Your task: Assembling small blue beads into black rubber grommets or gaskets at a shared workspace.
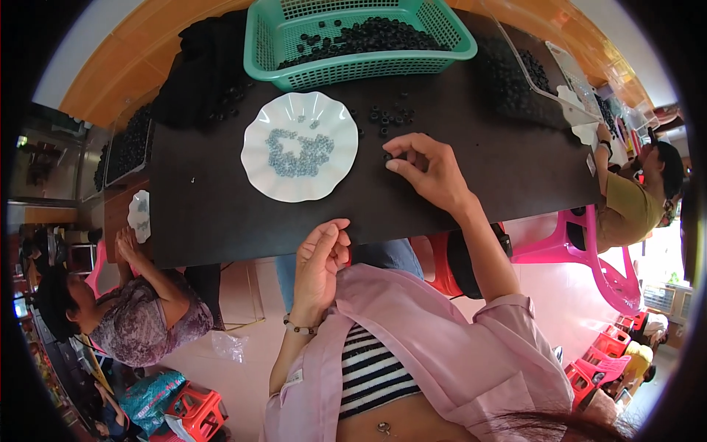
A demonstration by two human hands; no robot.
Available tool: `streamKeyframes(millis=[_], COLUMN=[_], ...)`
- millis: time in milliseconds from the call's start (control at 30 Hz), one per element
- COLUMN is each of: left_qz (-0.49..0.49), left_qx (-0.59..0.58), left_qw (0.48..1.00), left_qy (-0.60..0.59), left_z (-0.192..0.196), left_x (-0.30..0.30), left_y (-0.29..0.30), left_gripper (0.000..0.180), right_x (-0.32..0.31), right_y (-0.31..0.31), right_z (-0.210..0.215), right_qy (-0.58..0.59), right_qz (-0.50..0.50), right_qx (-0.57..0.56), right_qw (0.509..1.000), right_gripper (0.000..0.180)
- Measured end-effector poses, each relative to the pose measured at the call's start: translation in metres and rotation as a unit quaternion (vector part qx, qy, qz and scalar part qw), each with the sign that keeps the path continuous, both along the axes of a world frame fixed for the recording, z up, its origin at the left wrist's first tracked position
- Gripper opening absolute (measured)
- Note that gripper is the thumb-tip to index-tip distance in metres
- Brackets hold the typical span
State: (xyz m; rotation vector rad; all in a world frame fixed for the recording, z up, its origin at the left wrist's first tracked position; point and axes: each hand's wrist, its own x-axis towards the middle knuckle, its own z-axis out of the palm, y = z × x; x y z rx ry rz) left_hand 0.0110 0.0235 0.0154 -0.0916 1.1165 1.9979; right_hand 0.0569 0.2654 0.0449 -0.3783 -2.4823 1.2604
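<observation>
Over the dark table [221, 228], my right hand [431, 166] pinches a small black ring-shaped piece [387, 156] between thumb and forefinger. Several loose black pieces [394, 118] lie just beyond it. My left hand [319, 261] is held near the front edge with thumb and fingers closed together; whatever they hold, if anything, is too small to make out. Between and beyond my hands stands a white scalloped plate [258, 184], with many tiny clear pieces [291, 166] spread on it. Behind it, a green plastic basket [361, 68] holds a heap of similar black pieces [383, 37].
Black cloth [195, 70] lies at the back left. Clear trays of black pieces stand at the left [132, 144] and back right [530, 74]. A person [132, 317] works at the left beside a small plate [139, 215]; another [633, 195] sits at the right near a pink chair [582, 254].
</observation>
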Motion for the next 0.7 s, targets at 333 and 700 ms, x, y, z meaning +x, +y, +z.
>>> streamKeyframes(millis=[333, 700], left_qz=[-0.059, -0.052], left_qx=[0.02, 0.034], left_qw=[0.998, 0.998], left_qy=[0.014, 0.009], left_z=[0.008, 0.011], left_x=[0.0, 0.002], left_y=[0.005, 0.006], left_gripper=[0.024, 0.025], right_x=[0.017, 0.017], right_y=[-0.035, -0.053], right_z=[0.002, -0.002], right_qy=[0.073, 0.068], right_qz=[0.093, 0.124], right_qx=[-0.295, -0.403], right_qw=[0.948, 0.904], right_gripper=[0.024, 0.021])
